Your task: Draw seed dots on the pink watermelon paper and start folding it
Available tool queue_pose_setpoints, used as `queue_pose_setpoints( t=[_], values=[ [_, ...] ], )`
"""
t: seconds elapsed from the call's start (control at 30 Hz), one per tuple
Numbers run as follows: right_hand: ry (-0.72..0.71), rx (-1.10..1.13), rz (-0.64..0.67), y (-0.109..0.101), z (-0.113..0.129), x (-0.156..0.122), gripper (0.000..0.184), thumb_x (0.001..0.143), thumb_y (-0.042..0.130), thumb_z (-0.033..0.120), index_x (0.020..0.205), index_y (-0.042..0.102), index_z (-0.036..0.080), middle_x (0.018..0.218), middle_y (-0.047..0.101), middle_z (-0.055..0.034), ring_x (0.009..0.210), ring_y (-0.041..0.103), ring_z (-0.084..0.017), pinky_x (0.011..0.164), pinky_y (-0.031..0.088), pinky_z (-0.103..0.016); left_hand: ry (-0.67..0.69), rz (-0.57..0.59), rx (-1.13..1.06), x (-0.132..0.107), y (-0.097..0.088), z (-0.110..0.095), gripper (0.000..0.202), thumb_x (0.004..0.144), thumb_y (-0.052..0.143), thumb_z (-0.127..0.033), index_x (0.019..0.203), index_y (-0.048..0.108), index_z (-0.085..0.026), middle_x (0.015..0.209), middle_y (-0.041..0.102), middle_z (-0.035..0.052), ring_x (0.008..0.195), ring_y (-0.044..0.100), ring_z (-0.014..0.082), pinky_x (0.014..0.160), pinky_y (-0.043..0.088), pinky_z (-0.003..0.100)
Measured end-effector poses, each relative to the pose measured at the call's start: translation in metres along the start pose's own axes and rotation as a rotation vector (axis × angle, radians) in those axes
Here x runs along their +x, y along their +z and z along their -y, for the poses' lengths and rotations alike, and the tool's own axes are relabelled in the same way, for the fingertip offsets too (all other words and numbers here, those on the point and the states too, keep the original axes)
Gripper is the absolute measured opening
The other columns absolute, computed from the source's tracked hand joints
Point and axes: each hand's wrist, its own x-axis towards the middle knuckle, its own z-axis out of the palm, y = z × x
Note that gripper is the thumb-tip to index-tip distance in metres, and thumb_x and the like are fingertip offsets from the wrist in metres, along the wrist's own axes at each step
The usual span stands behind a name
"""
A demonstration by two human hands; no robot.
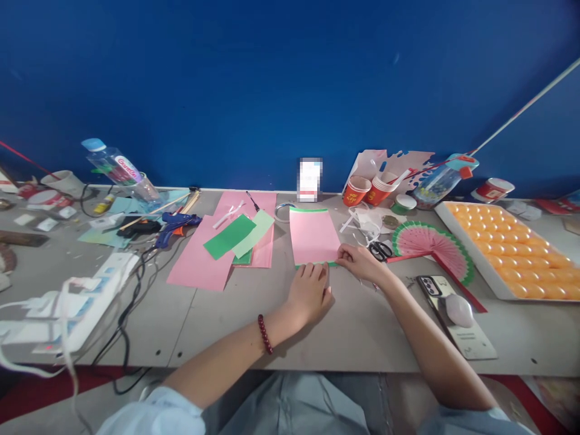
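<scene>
A pink sheet of paper lies flat in front of me, with a green strip along its far edge and another along its near edge. My left hand rests at the near edge, fingertips on the green border and thumb apart. At the near right corner, my right hand pinches the sheet between thumb and fingers. Part of the near border is hidden under my fingers. To the left, a green paper piece and a pale green one overlap on more pink sheets.
A blue glue gun and a white power strip with cables sit left. On the right are black-handled scissors, a watermelon-patterned paper fan, red paper cups, a phone and a tray of orange balls.
</scene>
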Motion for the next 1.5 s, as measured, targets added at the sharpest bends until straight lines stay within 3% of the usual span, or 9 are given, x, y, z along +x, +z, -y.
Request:
queue_pose_setpoints(
  t=[0.23,0.53,0.87,1.0,1.13,1.23,1.5],
  values=[
    [-0.007,-0.051,-0.035,0.004,-0.001,-0.002,0.006,0.08,0.055,0.026,0.078,0.056,0.02,0.067,0.061,0.0003,0.062,0.053,-0.015,0.058,0.032,-0.024,0.012,-0.01,0.014,0.0,0.0,0.001,0.052,0.089,0.045,-0.029,0.135,0.043,-0.007,0.106,0.057,0.0132,0.098,0.047,0.0269,0.085,0.041,0.041],
    [0.093,-0.077,-0.083,0.0,-0.004,-0.004,0.012,0.074,0.059,0.03,0.069,0.055,0.02,0.057,0.055,0.002,0.057,0.05,-0.014,0.055,0.031,-0.025,0.015,-0.001,-0.009,0.0,0.0,0.001,0.052,0.088,0.046,-0.028,0.136,0.041,-0.008,0.105,0.057,0.0129,0.1,0.048,0.0272,0.086,0.042,0.041],
    [0.151,-0.015,-0.028,-0.012,-0.018,-0.007,0.009,0.076,0.054,0.029,0.072,0.055,0.021,0.054,0.051,0.0038,0.056,0.047,-0.014,0.056,0.03,-0.026,0.015,0.0,-0.027,-0.001,0.001,0.001,0.052,0.087,0.045,-0.027,0.136,0.041,-0.008,0.109,0.057,0.0127,0.101,0.047,0.027,0.086,0.041,0.041],
    [0.133,-0.009,-0.077,-0.009,-0.013,-0.009,0.023,0.081,0.052,0.042,0.072,0.054,0.021,0.058,0.054,0.0023,0.057,0.049,-0.014,0.055,0.03,-0.026,0.009,0.0,-0.03,0.0,0.001,0.001,0.053,0.087,0.045,-0.028,0.136,0.041,-0.008,0.11,0.057,0.0128,0.101,0.047,0.0274,0.087,0.04,0.041],
    [0.202,-0.196,-0.166,0.0,0.001,-0.011,0.039,0.076,0.056,0.061,0.072,0.051,0.022,0.066,0.058,-0.0003,0.059,0.05,-0.016,0.053,0.027,-0.026,0.01,0.001,-0.03,0.001,0.0,0.001,0.052,0.086,0.047,-0.029,0.134,0.045,-0.01,0.108,0.056,0.012,0.101,0.047,0.0278,0.088,0.04,0.042],
    [0.214,-0.289,-0.205,0.007,0.007,-0.011,0.044,0.074,0.057,0.065,0.073,0.05,0.022,0.07,0.059,-0.0018,0.063,0.053,-0.018,0.053,0.026,-0.027,0.01,0.0,-0.032,0.002,-0.001,0.001,0.049,0.086,0.048,-0.029,0.131,0.048,-0.012,0.107,0.056,0.0118,0.1,0.047,0.028,0.086,0.04,0.042],
    [0.104,-0.254,-0.178,0.006,-0.003,-0.011,0.026,0.078,0.06,0.046,0.075,0.048,0.022,0.075,0.059,-0.0007,0.069,0.054,-0.017,0.057,0.029,-0.026,0.016,-0.02,-0.026,-0.001,0.001,0.003,0.05,0.085,0.049,-0.029,0.132,0.048,-0.012,0.109,0.056,0.0124,0.101,0.048,0.0282,0.087,0.043,0.042]
  ],
)
